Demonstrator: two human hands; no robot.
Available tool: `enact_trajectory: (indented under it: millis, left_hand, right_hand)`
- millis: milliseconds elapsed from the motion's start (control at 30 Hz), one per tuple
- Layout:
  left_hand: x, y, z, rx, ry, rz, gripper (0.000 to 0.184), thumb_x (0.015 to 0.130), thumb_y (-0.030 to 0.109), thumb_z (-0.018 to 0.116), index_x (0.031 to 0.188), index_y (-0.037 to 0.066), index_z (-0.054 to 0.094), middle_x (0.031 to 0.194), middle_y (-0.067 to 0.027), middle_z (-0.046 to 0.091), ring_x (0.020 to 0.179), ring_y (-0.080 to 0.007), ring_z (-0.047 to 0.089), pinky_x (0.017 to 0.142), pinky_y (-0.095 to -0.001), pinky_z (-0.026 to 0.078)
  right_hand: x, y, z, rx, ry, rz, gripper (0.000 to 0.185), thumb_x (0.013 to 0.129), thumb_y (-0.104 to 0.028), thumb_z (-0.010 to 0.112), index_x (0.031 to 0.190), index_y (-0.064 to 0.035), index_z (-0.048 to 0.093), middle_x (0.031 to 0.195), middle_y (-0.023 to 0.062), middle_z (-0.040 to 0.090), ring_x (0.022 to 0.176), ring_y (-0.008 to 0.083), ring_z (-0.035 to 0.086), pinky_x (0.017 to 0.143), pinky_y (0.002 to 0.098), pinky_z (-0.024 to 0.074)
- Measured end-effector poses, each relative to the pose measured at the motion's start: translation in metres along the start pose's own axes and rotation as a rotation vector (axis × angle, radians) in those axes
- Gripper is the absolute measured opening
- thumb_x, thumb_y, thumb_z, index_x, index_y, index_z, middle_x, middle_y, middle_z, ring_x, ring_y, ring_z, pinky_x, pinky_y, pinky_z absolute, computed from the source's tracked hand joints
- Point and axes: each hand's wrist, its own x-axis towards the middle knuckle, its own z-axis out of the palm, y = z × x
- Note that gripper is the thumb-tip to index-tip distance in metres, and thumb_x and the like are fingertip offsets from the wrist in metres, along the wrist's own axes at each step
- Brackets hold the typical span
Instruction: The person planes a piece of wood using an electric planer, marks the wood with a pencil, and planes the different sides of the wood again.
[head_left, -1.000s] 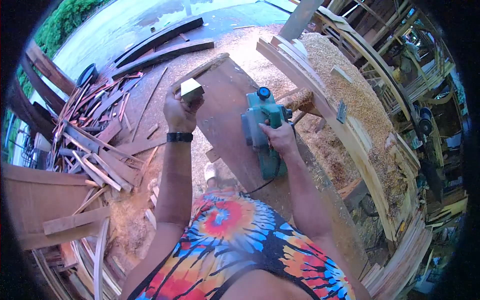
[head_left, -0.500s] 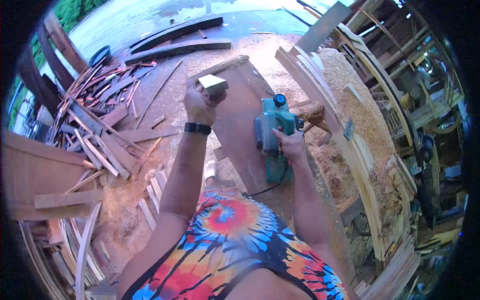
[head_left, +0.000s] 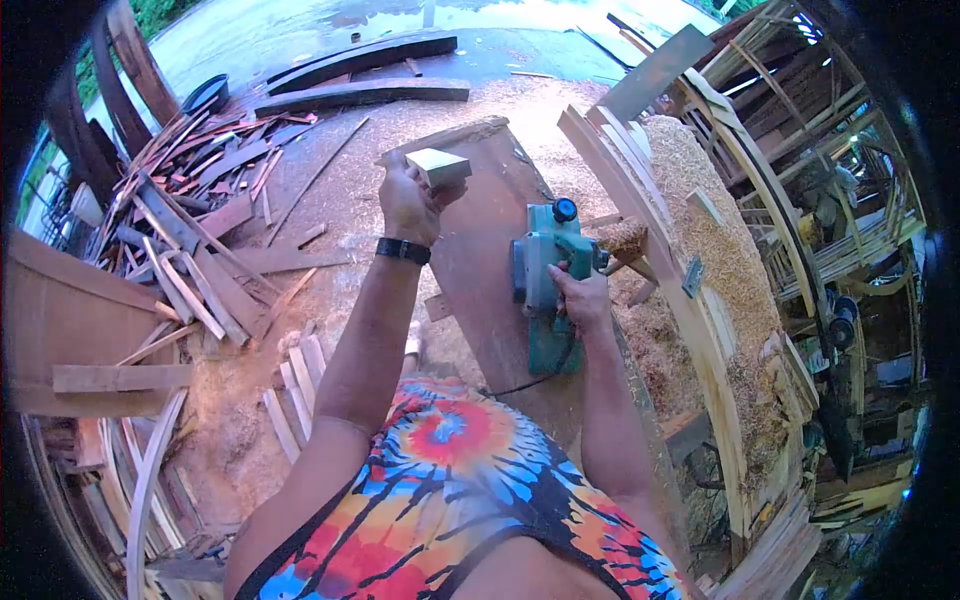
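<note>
My left hand [head_left: 408,210] is raised over the far part of a brown wooden bench board [head_left: 480,250], its fingers closed around a short wood block [head_left: 440,166]. The block has a pale, bright top face and a darker side. My right hand [head_left: 582,298] grips the handle of a green electric planer [head_left: 541,262] on the right side of the board. A black knob shows at the planer's far end, and a dark cord [head_left: 525,386] trails from its near end. The underside of the planer is hidden.
Long planks [head_left: 640,190] and a heap of wood shavings [head_left: 735,260] lie to the right. Scrap wood [head_left: 215,165] is piled at the left, near a black tub [head_left: 205,94]. Dark beams [head_left: 365,95] rest on the ground ahead.
The view has shifted slightly. The block in my left hand is turned a little, showing more of its side. My right hand keeps its grip on the planer.
</note>
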Motion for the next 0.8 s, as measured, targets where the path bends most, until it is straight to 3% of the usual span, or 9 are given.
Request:
enact_trajectory:
  millis: [333, 533, 567, 667, 700, 733, 800]
  left_hand:
    - [-0.007, 0.004, 0.003, -0.003, -0.023, -0.015, 0.052, 0.105, 0.045, 0.029, 0.120, 0.002, 0.056, 0.100, -0.0149, 0.070, 0.083, -0.0247, 0.071, 0.071, -0.0417, 0.062]
    - [0.024, -0.037, -0.042, 0.174, -0.030, -0.164, 0.035, 0.100, 0.024, 0.054, 0.121, -0.004, 0.052, 0.108, -0.0142, 0.067, 0.087, -0.0261, 0.070, 0.075, -0.0380, 0.060]
    - [0.031, -0.050, -0.056, 0.148, -0.053, -0.203, 0.035, 0.092, 0.017, 0.067, 0.119, -0.002, 0.054, 0.106, -0.0120, 0.067, 0.088, -0.0242, 0.070, 0.076, -0.0357, 0.059]
    - [0.031, -0.091, -0.082, 0.584, -0.053, 0.037, 0.052, 0.081, 0.013, 0.079, 0.122, -0.002, 0.051, 0.106, -0.0134, 0.068, 0.090, -0.0257, 0.069, 0.077, -0.0366, 0.058]
    - [0.032, -0.108, -0.092, 0.752, 0.023, 0.172, 0.071, 0.069, 0.011, 0.088, 0.125, -0.004, 0.046, 0.105, -0.0148, 0.068, 0.092, -0.0271, 0.069, 0.078, -0.0372, 0.058]
    - [0.026, -0.110, -0.091, 0.920, 0.083, 0.167, 0.091, 0.062, 0.012, 0.090, 0.134, -0.006, 0.038, 0.111, -0.0203, 0.066, 0.097, -0.0325, 0.068, 0.080, -0.0411, 0.058]
    - [0.018, -0.108, -0.083, 1.211, 0.130, 0.106, 0.102, 0.060, 0.015, 0.086, 0.141, -0.009, 0.030, 0.132, -0.0288, 0.053, 0.117, -0.0404, 0.058, 0.093, -0.0463, 0.053]
  right_hand:
    - [0.000, -0.001, 0.001, 0.001, 0.002, 0.000, 0.020, 0.086, -0.018, 0.078, 0.094, -0.0059, 0.064, 0.078, -0.0011, 0.065, 0.061, 0.0081, 0.056, 0.055, 0.0274, 0.0451]
    - [-0.005, -0.008, -0.001, -0.038, 0.015, 0.046, 0.020, 0.086, -0.020, 0.077, 0.093, -0.0070, 0.065, 0.076, -0.0008, 0.064, 0.061, 0.0083, 0.055, 0.054, 0.0274, 0.0441]
    - [-0.002, -0.005, 0.000, -0.036, 0.035, 0.045, 0.020, 0.086, -0.021, 0.078, 0.094, -0.0071, 0.065, 0.075, -0.0008, 0.064, 0.061, 0.0080, 0.055, 0.054, 0.0271, 0.0437]
    - [0.003, 0.011, -0.005, -0.024, 0.015, 0.011, 0.024, 0.085, -0.022, 0.079, 0.097, -0.0061, 0.065, 0.076, 0.0006, 0.064, 0.059, 0.0082, 0.054, 0.051, 0.0273, 0.0431]
    - [-0.003, 0.001, -0.003, 0.007, 0.017, 0.033, 0.025, 0.084, -0.023, 0.079, 0.098, -0.0059, 0.065, 0.076, 0.0005, 0.063, 0.059, 0.0084, 0.054, 0.050, 0.0273, 0.0431]
    - [-0.004, -0.005, -0.002, 0.038, 0.018, 0.050, 0.026, 0.084, -0.023, 0.079, 0.098, -0.0058, 0.065, 0.076, 0.0004, 0.063, 0.058, 0.0087, 0.054, 0.050, 0.0273, 0.0431]
    - [-0.003, -0.005, -0.002, -0.003, 0.024, 0.083, 0.026, 0.085, -0.021, 0.079, 0.099, -0.0060, 0.064, 0.076, -0.0010, 0.062, 0.056, 0.0083, 0.053, 0.050, 0.0260, 0.0428]
